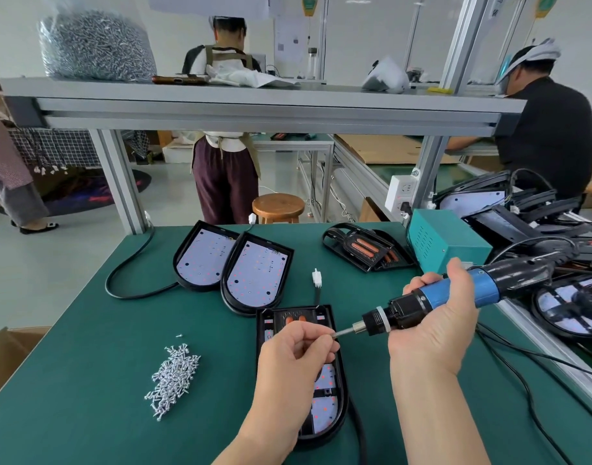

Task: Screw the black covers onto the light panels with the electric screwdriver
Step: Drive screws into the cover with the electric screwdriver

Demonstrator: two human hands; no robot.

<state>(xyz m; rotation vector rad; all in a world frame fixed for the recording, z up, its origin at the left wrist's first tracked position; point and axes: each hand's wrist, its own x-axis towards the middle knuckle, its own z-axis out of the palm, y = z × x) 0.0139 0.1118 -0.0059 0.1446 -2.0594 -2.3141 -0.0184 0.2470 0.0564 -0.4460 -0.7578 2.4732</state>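
My right hand [435,323] grips the blue-and-black electric screwdriver [455,298], held level with its bit pointing left. My left hand [298,354] pinches a small screw at the bit's tip [336,333]. Both hands hover over a light panel [325,394] with a black cover [294,318] laid on its upper part; my left hand hides the cover's middle. Two open light panels [254,276] lie farther back on the green table [86,380]. A loose pile of silver screws [173,374] lies to the left.
A spare black cover [365,251] and a teal power box [445,241] sit at the back right. More panels and cables [563,297] are stacked on the right. A shelf [254,109] with a bag of screws [96,45] spans overhead. Other people work behind.
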